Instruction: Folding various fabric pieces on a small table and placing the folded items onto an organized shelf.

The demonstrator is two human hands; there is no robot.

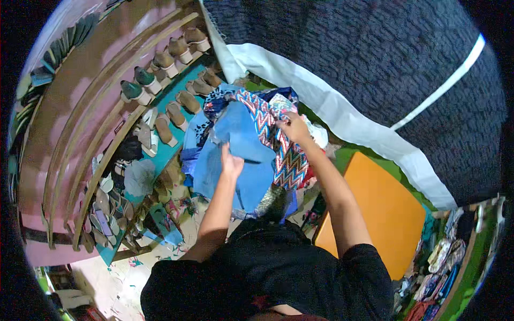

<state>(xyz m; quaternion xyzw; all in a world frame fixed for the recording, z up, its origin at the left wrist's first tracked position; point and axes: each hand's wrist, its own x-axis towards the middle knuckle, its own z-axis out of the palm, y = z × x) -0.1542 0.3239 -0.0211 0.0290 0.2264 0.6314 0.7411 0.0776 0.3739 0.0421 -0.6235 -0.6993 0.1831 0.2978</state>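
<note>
A heap of cloth lies in front of me. Its largest piece is a plain blue cloth, creased and spread over the left and middle. My left hand is closed at this blue cloth, fingers curled against it. Draped along the right side is a zigzag-patterned cloth in red, white, blue and brown. My right hand pinches the upper part of the zigzag cloth, beside a pale patterned piece. Dark blue printed cloth shows along the far edge of the heap.
Shoes line wooden shelving on the left, with more on a teal board. An orange panel stands at my right. Beyond the heap is a large dark textured cover with a white border. Folded clothes fill the lower right.
</note>
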